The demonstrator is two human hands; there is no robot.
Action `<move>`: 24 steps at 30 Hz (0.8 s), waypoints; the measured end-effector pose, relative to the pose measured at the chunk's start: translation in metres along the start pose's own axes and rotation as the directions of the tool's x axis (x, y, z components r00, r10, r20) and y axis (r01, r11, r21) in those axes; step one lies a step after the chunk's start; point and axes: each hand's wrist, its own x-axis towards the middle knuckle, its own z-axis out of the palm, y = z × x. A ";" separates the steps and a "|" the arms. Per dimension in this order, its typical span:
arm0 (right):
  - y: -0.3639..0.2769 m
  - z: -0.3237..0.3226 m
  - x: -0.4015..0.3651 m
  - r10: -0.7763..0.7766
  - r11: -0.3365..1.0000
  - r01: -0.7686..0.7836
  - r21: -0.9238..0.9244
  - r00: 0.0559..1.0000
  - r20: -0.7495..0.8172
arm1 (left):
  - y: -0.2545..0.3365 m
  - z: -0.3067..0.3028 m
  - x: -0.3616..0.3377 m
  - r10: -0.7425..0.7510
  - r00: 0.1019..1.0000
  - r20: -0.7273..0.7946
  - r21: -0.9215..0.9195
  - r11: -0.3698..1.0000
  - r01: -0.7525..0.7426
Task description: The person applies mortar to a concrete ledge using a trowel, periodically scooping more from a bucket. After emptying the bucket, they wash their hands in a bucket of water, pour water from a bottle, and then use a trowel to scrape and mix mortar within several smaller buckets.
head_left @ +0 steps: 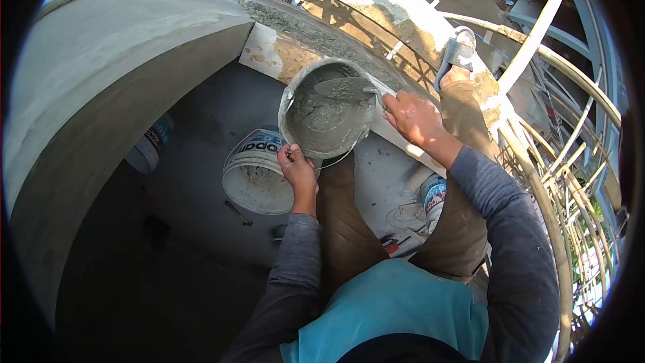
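Note:
A bucket [284,111] of wet grey mortar [324,124] is in front of me, its open mouth facing up toward my view. My left hand [298,169] is closed on the near rim, thumb at the edge. My right hand [414,119] is closed around the handle of a trowel at the bucket's right side; the fingers largely cover the handle. The trowel's mortar-smeared blade [344,87] reaches leftward into the upper part of the bucket, over the mortar. A thin wire handle hangs along the bucket's lower right.
Below stands a white bucket [235,181] with residue inside. Other buckets are in the shade at left [146,151] and between my legs [433,196]. A hammer-like tool [238,214] lies on the floor. A curved wall [134,60] borders the left; bamboo poles [547,185] border the right.

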 end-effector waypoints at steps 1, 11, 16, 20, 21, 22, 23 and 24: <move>-0.010 0.006 0.011 -0.006 1.000 0.006 -0.003 1.000 0.003 | 0.001 0.005 -0.006 0.016 1.000 -0.017 0.003 1.000 -0.016; -0.028 0.047 0.019 -0.054 0.981 -0.014 0.192 0.938 0.342 | -0.010 0.015 -0.017 0.149 0.986 0.082 0.081 0.985 -0.155; -0.012 0.033 -0.008 -0.008 0.984 -0.042 0.172 0.960 0.280 | -0.006 -0.005 0.026 0.125 0.982 0.141 0.010 0.992 -0.128; -0.018 0.028 -0.001 -0.055 0.971 0.015 0.237 0.985 0.163 | 0.007 -0.030 0.047 0.015 0.981 0.192 0.007 1.000 -0.017; -0.020 0.024 0.002 -0.072 0.957 0.035 0.288 0.991 0.117 | 0.008 -0.033 0.051 -0.019 0.983 0.183 0.047 0.999 0.011; -0.021 0.024 0.004 -0.075 0.954 0.037 0.297 0.990 0.120 | 0.005 -0.037 0.056 0.003 0.982 0.187 0.047 0.999 -0.012; -0.017 0.024 0.005 -0.047 0.944 -0.007 0.330 0.987 0.155 | 0.003 -0.039 0.063 0.004 0.981 0.192 0.057 0.998 -0.016; -0.010 0.026 0.004 -0.010 0.929 -0.061 0.364 0.982 0.190 | 0.001 -0.041 0.070 -0.007 0.986 0.169 0.083 0.997 -0.007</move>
